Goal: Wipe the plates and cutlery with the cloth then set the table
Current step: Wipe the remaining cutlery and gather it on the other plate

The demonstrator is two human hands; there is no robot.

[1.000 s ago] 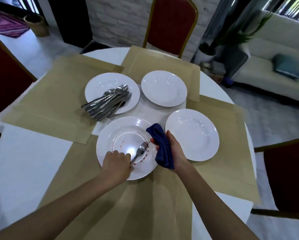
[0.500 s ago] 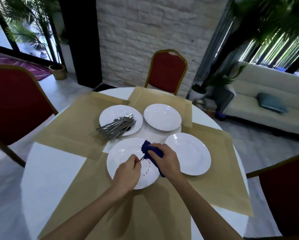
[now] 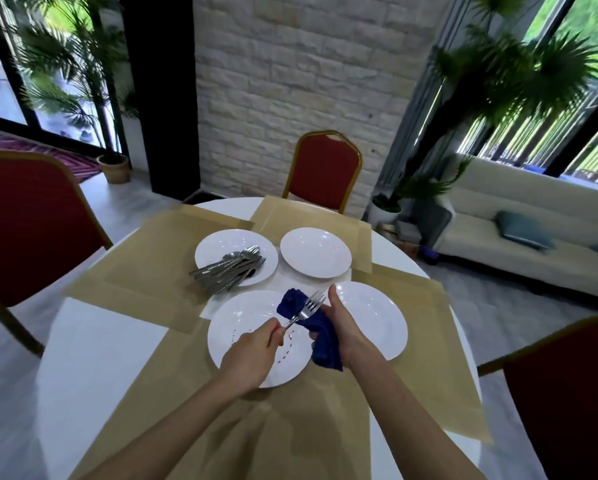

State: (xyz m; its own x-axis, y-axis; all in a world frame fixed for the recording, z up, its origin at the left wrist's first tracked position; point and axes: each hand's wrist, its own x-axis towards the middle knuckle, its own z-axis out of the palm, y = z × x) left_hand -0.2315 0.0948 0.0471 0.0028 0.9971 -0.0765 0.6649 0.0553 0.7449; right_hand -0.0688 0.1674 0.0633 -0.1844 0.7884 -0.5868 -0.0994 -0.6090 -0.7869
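Now fork [image 3: 307,306] lifted off red-specked plate [image 3: 242,317], above it. Left hand [image 3: 252,351] pinches its handle; right hand [image 3: 344,327] curls round blue cloth [image 3: 327,351] behind tines. Fork wipe underway; plate still soiled.

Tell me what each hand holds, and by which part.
The left hand grips the fork by its handle; the right hand holds the blue cloth bunched around its middle.

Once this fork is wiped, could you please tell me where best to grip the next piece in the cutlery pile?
Pinch a handle end, coming from the left: the handles of the cutlery pile overhang the left rim of its plate, while the heads lie bunched on it.
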